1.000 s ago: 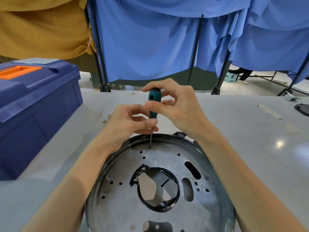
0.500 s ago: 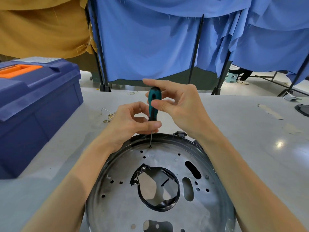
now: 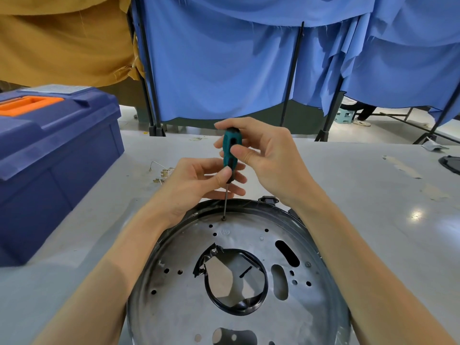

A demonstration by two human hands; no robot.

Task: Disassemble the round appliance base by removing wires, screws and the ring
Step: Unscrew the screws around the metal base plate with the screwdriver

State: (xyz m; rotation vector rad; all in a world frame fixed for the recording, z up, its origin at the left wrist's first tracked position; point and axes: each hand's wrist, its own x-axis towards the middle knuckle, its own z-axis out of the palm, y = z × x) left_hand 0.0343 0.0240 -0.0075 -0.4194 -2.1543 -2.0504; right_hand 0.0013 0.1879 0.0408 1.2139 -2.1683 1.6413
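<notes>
The round appliance base [image 3: 311,307] lies flat on the grey table in front of me, a perforated metal plate inside a black ring [image 3: 308,235]. A teal-handled screwdriver [image 3: 230,150] stands upright with its tip on a screw [image 3: 223,218] at the plate's far edge. My right hand [image 3: 263,155] grips the upper handle with thumb and fingers. My left hand [image 3: 199,183] pinches the lower end of the handle where the shaft begins. Torn black tape [image 3: 206,257] hangs at the central hole's rim.
A blue toolbox [image 3: 54,155] with an orange handle stands at the left. Small brass parts and a thin wire [image 3: 161,170] lie on the table [image 3: 373,220] behind my left hand. A black part [image 3: 450,164] shows at the right edge. Blue curtains hang behind.
My right fingers have shifted round the handle, turning the screwdriver. The tip stays on the same screw, and my left hand keeps its pinch.
</notes>
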